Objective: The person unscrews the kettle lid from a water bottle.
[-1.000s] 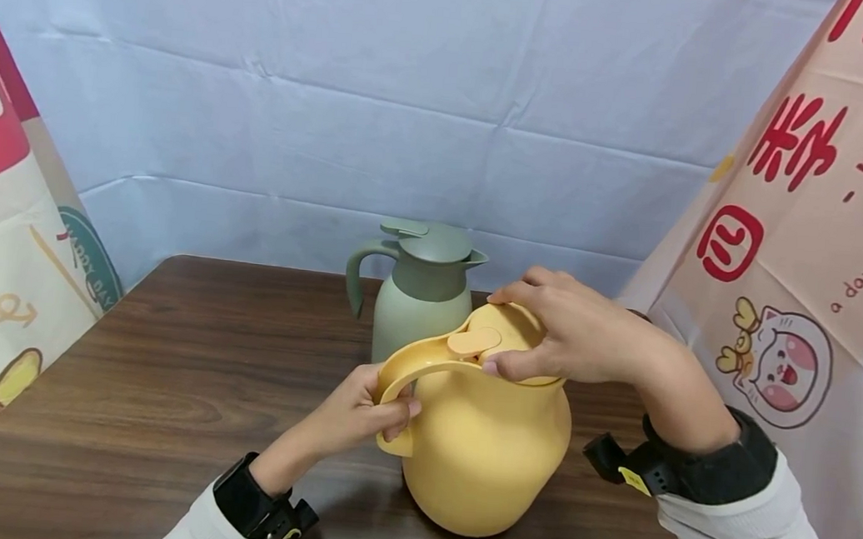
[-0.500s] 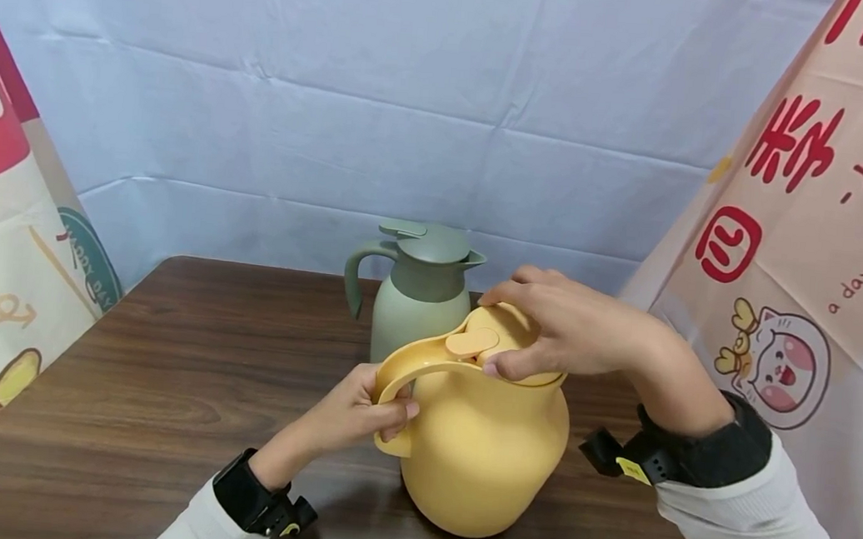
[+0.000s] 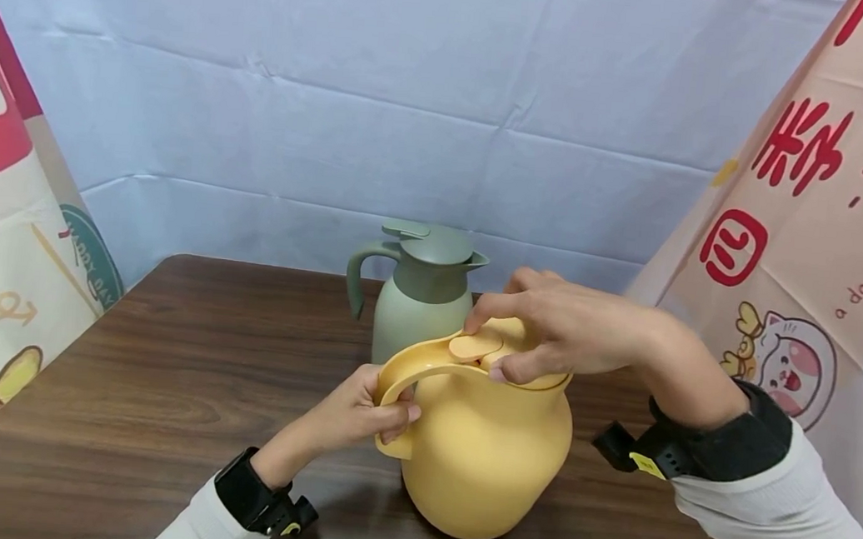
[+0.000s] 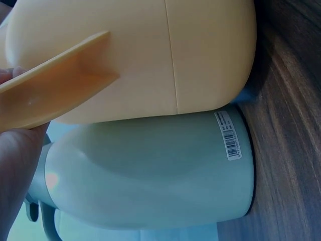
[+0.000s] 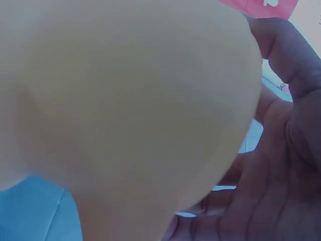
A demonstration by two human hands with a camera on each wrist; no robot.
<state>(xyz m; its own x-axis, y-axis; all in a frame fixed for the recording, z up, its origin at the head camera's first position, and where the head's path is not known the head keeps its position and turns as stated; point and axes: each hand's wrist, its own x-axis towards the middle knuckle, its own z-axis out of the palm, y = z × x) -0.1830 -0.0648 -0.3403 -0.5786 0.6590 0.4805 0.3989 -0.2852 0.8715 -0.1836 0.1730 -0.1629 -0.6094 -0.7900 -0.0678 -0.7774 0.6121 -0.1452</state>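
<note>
A yellow jug stands in front, its pale body filling the top of the left wrist view. My left hand grips its handle, thumb across the outside. From above, my right hand spans the lid, thumb on the near edge and fingers on the far side. A lever tab on the lid shows between thumb and fingers. In the right wrist view, the jug's smooth top part blocks much of the scene, with fingers curved around its edge.
A green jug with its lid on stands right behind the yellow one, a barcode label near its base. Brown wood-grain table lies beneath. A pale blue cloth hangs behind; printed cloths flank both sides.
My right hand has turned on the lid, its fingertips shifting left toward the lever tab and the forearm swinging slightly right. My left hand and the yellow jug stay nearly still.
</note>
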